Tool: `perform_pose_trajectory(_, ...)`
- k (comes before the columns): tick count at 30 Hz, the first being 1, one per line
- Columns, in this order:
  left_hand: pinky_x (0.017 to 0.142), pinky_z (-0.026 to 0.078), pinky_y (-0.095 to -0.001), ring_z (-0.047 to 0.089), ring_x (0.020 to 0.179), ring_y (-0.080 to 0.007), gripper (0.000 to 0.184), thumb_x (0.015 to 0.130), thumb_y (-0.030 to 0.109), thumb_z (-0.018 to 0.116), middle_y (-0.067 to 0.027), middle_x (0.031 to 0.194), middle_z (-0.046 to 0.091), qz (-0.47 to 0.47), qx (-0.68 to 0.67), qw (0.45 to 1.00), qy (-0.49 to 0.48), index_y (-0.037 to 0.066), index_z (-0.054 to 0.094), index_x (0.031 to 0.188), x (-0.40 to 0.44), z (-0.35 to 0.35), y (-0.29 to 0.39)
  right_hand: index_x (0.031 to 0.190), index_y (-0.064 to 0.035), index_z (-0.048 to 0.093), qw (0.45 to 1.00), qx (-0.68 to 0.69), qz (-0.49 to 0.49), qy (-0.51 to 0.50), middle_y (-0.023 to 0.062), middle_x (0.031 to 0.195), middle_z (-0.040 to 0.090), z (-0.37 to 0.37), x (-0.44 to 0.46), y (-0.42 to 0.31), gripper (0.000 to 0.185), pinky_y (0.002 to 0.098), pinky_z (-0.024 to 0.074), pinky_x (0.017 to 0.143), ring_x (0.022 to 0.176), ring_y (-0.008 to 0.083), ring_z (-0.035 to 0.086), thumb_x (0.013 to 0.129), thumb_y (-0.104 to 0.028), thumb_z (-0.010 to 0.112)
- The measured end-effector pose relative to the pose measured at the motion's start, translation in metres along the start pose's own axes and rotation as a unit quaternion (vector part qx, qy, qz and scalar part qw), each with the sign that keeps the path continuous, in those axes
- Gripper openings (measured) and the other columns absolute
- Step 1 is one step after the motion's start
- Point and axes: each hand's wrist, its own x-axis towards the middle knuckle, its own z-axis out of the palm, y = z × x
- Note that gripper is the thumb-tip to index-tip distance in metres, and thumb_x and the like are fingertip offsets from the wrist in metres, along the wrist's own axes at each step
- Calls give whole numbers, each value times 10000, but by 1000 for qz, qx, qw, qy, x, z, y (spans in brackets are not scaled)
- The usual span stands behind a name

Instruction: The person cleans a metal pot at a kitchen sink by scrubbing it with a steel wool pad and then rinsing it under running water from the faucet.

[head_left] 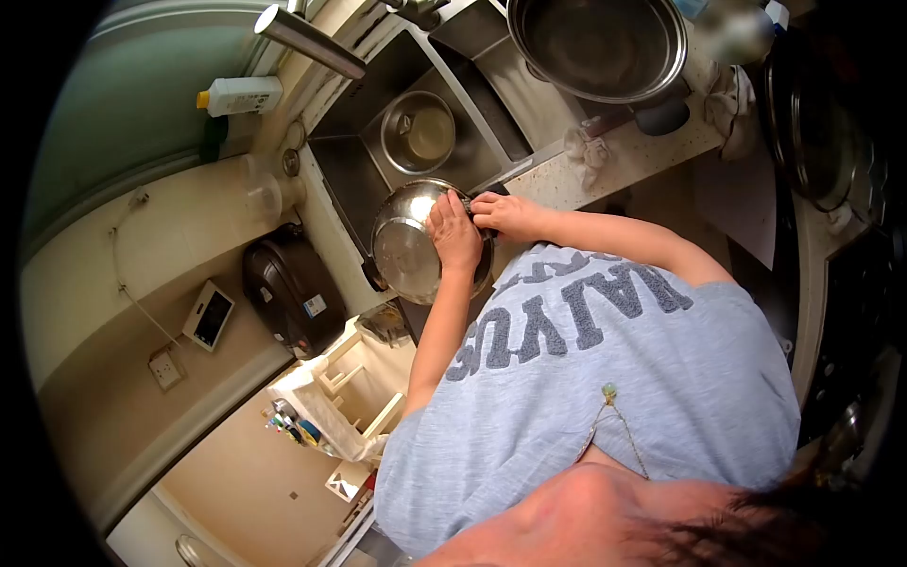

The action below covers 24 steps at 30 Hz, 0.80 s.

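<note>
Far left there's a white bottle with a yellow cap on the ledge, and lower down a dark brown appliance. Next comes the metal sink, with a steel bowl sitting in it. The shiny metal pan is at the sink's near edge, tipped so its round base shows. Left hand is laid on the pan, fingers stretched out, not clenched. Right hand has its fingers curled on the dark handle. Further right, a crumpled white cloth lies on the surface, then a big pot up top.
</note>
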Motion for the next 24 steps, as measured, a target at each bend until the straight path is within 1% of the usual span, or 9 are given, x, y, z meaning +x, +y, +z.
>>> perform_pose_trajectory(7, 915, 299, -422, 417, 1117, -291, 492, 808, 137, 463, -136, 1211, 465, 67, -6, 996, 56, 4, 400, 1278, -36, 0, -5, 961, -81, 545, 999, -26, -17, 20, 37, 1227, 502, 2, -2, 4, 347, 332, 498, 859, 1213, 253, 415, 650, -109, 696)
perform_pose_trajectory(11, 915, 289, -422, 402, 1153, -275, 489, 815, 147, 452, -134, 1229, 461, -17, -3, 1000, -9, 8, 394, 1281, -6, -3, -6, 959, -92, 560, 998, -52, -25, 10, 37, 1242, 499, -1, -4, 3, 318, 338, 497, 863, 1214, 251, 416, 668, -120, 685)
perform_pose_trajectory(12, 930, 273, -422, 402, 1156, -268, 487, 818, 147, 450, -125, 1228, 464, 57, 21, 996, 65, 15, 395, 1283, -24, 16, -9, 956, -90, 562, 999, -41, -20, 12, 38, 1240, 501, -1, -3, 3, 313, 338, 492, 869, 1213, 251, 416, 669, -121, 682)
perform_pose_trajectory(15, 950, 254, -455, 404, 1151, -286, 525, 806, 153, 502, -124, 1234, 465, 47, -4, 998, 32, 30, 380, 1301, -49, 17, -4, 956, -84, 568, 999, -29, -27, 34, 40, 1243, 499, 2, -6, 5, 315, 337, 477, 884, 1211, 253, 416, 664, -119, 679)
perform_pose_trajectory(17, 962, 254, -453, 407, 1146, -291, 534, 795, 128, 513, -132, 1224, 471, 25, 1, 997, 66, 20, 379, 1301, -24, 1, -3, 968, -80, 568, 999, -43, -20, 6, 47, 1230, 506, 0, -6, 4, 310, 337, 464, 899, 1209, 259, 417, 679, -120, 670)
perform_pose_trajectory(21, 1027, 214, -473, 355, 1227, -313, 790, 702, 99, 614, -153, 1322, 402, 8, -133, 991, 25, 10, 231, 1387, -18, -12, -9, 939, -37, 557, 1000, -22, 2, -2, 78, 1153, 534, -11, -3, -8, 323, 354, 445, 919, 1185, 284, 430, 693, -201, 687)
perform_pose_trajectory(22, 1027, 214, -473, 355, 1227, -313, 790, 702, 99, 614, -153, 1322, 402, 7, -132, 991, 27, 10, 231, 1387, -20, -15, -12, 1042, -30, 520, 999, -31, -25, 20, 104, 1123, 533, -10, 0, -4, 479, 393, 455, 879, 1117, 304, 468, 700, -317, 696)
perform_pose_trajectory(23, 1038, 214, -462, 345, 1242, -327, 815, 688, 83, 618, -162, 1344, 382, 20, -210, 977, 19, 17, 218, 1395, -22, -18, -17, 1042, -30, 520, 999, -30, -27, 20, 104, 1123, 533, -9, 4, -7, 479, 393, 455, 879, 1117, 304, 468, 700, -317, 696)
perform_pose_trajectory(24, 1050, 214, -452, 335, 1256, -341, 841, 674, 66, 622, -171, 1366, 362, 32, -288, 957, 10, 25, 204, 1403, -23, -21, -22, 1087, -29, 489, 998, -5, 57, 10, 131, 1097, 531, -15, 10, -18, 539, 407, 453, 858, 1068, 319, 486, 715, -370, 683)
